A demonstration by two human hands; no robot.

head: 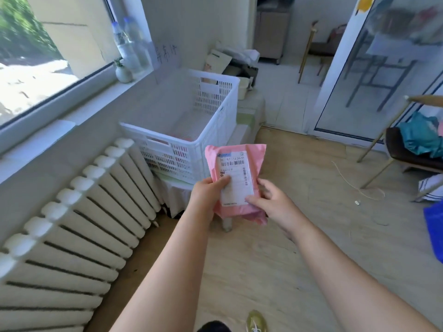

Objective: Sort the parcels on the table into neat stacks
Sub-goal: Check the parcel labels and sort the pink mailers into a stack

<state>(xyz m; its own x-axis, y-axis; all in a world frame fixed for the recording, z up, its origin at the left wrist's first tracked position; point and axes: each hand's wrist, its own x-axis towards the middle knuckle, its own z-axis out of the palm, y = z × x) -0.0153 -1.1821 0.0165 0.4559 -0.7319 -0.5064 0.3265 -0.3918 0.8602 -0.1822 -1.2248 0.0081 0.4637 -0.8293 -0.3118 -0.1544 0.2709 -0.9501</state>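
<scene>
Parcel (237, 173), a pink plastic mailer bag with a white shipping label (236, 185) facing up, is held in the air in front of the person, over the wooden floor (275, 259) and just short of the low cloth-draped table (176, 195).

Left hand (207, 191) grips the parcel's lower left edge, with the thumb curled onto the label and the fingers out of sight beneath. Right hand (272, 200) grips the lower right edge, with the thumb pressed on the label's corner and the fingers wrapped behind. Both hands are closed on the bag; neither is free.

A white slatted crate (155, 133) sits on the table. Pink shapes show through its slats, but what they are cannot be told.

Risks noted:
1. Both grips sit on the lower half, leaving the upper half unsupported. The film looks slick, so the bag could fold over or slide out if either hand lets go early.
2. The parcel hangs over the floor, not the table, so a slip here would drop it outside the sorting area.
3. The crate covers most of the visible table top. A stack begun on the little margin left could overhang and tip towards the radiator (91, 212) or the floor.
4. Soft bags likely stack unevenly, and a bag set down off-centre could slide off.
5. A loose cable (354, 185) lies on the floor to the right and could catch a foot.
</scene>
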